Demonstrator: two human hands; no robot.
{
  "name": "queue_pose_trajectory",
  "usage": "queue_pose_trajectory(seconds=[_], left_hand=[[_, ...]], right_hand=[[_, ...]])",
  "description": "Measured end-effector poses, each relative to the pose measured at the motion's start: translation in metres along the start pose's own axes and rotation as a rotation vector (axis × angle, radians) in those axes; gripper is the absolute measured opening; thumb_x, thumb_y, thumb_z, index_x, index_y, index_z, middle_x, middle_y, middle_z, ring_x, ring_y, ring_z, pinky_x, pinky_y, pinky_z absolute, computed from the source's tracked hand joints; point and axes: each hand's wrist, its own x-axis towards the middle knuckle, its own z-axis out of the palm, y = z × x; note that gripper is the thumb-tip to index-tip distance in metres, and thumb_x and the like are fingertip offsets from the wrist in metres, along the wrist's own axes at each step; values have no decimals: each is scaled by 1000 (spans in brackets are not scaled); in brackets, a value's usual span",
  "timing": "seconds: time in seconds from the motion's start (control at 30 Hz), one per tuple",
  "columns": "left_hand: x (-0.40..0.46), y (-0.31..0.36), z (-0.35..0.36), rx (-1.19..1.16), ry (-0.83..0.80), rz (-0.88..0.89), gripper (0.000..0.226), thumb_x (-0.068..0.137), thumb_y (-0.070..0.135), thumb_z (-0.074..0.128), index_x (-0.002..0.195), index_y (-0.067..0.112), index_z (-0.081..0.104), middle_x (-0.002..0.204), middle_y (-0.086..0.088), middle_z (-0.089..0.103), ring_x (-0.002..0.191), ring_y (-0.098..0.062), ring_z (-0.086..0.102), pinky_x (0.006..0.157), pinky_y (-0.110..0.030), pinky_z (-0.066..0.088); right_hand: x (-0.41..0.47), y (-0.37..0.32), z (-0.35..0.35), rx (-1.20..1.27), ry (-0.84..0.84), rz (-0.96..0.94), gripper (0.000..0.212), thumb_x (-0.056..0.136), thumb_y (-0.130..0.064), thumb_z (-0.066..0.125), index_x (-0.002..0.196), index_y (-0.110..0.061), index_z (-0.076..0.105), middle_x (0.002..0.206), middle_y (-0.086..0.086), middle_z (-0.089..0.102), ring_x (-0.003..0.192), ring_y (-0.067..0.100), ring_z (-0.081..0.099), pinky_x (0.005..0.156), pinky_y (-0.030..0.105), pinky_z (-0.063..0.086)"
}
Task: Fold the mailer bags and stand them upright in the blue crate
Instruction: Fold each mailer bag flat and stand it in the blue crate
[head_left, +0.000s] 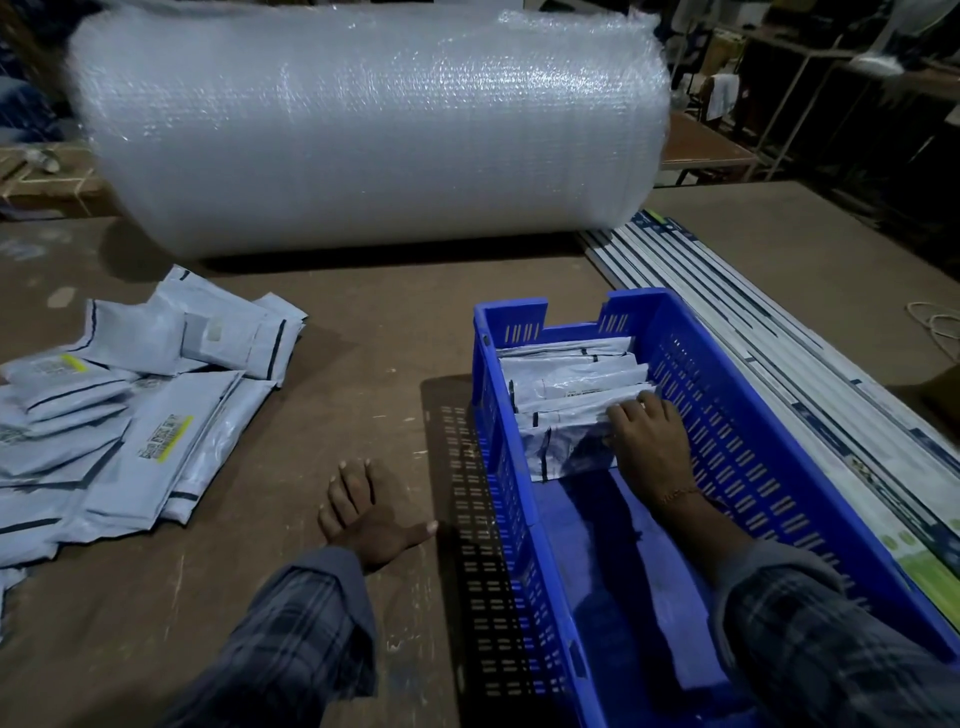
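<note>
A blue slotted crate (769, 467) stands on the brown table at the right. Several folded grey mailer bags (566, 384) stand upright in its far half. My right hand (649, 441) is inside the crate, fingers curled over the top edge of the nearest folded bag (563, 447), pressing it against the row. My left hand (363, 514) rests flat on the table just left of the crate, fingers spread, holding nothing. A loose pile of unfolded grey mailer bags (130, 415) lies on the table at the left.
A large bubble-wrap roll (363, 130) lies across the back of the table. Long flat white printed boxes (779, 338) lie along the crate's right side. A coiled white cord (935, 327) sits at the far right. Metal frames and shelves stand behind.
</note>
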Motion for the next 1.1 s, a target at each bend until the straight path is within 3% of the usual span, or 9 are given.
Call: queue_pose_trajectory(seconds=[0.1, 0.23, 0.37, 0.47, 0.57, 0.73, 0.83, 0.93, 1.1], left_hand=[[6, -2, 5, -14, 25, -13, 141, 79, 90, 58, 155, 23, -40, 157, -12, -52, 152, -39, -37, 124, -58, -16], [-5, 5, -1, 6, -17, 22, 127, 92, 77, 57, 162, 14, -28, 171, -16, -26, 160, -37, -13, 126, -50, 0], [16, -9, 7, -4, 13, 16, 146, 72, 96, 55, 151, 25, -45, 160, -14, -48, 152, -41, -36, 125, -60, -12], [19, -13, 12, -12, 59, 37, 144, 76, 92, 59, 155, 26, -41, 155, -13, -55, 149, -39, -42, 123, -59, -17], [18, -17, 19, -40, 141, 85, 140, 74, 93, 61, 160, 32, -31, 159, -10, -51, 152, -36, -39, 122, -58, -15], [11, -48, 30, 1, 412, 247, 90, 92, 79, 47, 166, 42, 11, 176, 4, -11, 161, -22, -9, 127, -55, 2], [8, -98, 29, 95, 454, 329, 79, 97, 76, 21, 166, 39, 19, 175, 14, 7, 162, -15, 7, 126, -51, 18], [-1, -149, 20, 182, 537, 363, 73, 103, 71, 14, 163, 35, 33, 172, 11, 25, 160, -18, 22, 121, -47, 31], [-33, -226, -2, 142, 612, 292, 58, 107, 51, 33, 154, 23, 52, 160, 1, 48, 146, -22, 44, 118, -43, 31]], right_hand=[[4, -3, -8, -36, -43, 34, 28, 81, -8, 70, 106, -10, 60, 104, 13, 60, 100, 36, 50, 89, 48, 43], [4, -3, -14, -45, -100, 74, 37, 78, -10, 73, 112, -11, 58, 109, 15, 58, 105, 38, 50, 90, 50, 43], [5, -2, -24, -30, -160, 109, 53, 69, -23, 86, 113, -14, 56, 109, 14, 58, 104, 35, 50, 89, 48, 43], [10, -3, -44, 50, -141, 138, 67, 59, -28, 95, 114, -11, 60, 111, 16, 60, 104, 37, 53, 88, 48, 44], [19, -8, -80, 153, -85, 132, 67, 66, -36, 94, 121, -13, 63, 116, 14, 62, 108, 37, 56, 91, 47, 46], [24, -36, -154, 359, -28, 45, 55, 90, -49, 75, 133, -17, 61, 122, 8, 65, 114, 31, 59, 94, 47, 52], [22, -70, -190, 461, -1, -12, 47, 93, -45, 72, 130, -18, 62, 121, 5, 67, 112, 26, 62, 93, 45, 53], [21, -113, -213, 549, 18, -100, 42, 93, -40, 73, 128, -18, 63, 120, 3, 67, 111, 23, 61, 95, 43, 52], [20, -193, -230, 667, 2, -225, 34, 92, -36, 72, 121, -20, 66, 113, -2, 66, 103, 17, 60, 89, 34, 51]])
